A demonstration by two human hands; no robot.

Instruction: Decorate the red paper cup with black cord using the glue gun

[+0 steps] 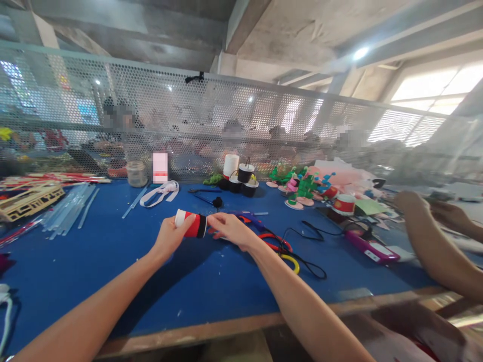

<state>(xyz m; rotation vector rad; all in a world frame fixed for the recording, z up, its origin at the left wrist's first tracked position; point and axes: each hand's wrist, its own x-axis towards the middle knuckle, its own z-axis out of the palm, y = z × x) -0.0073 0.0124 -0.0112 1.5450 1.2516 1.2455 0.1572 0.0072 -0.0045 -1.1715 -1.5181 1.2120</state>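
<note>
My left hand (170,239) is wrapped round a small cup (193,227) that lies on its side above the blue table. The cup is white at one end, red in the middle, with a black band at the end facing right. My right hand (231,229) is at that black end, its fingers curled together with the tips at the rim. Whatever may be pinched between them is too small to make out. Just right of my right hand lie scissors with red handles (277,241) and a blue-handled tool (252,221).
Glue sticks (70,211), a glass jar (136,174) and white ribbon (160,192) lie left. Small black buckets (246,173) and green figures (307,187) stand at the back before a mesh screen (211,110). A purple device (370,247) and another person's arm (433,241) are right.
</note>
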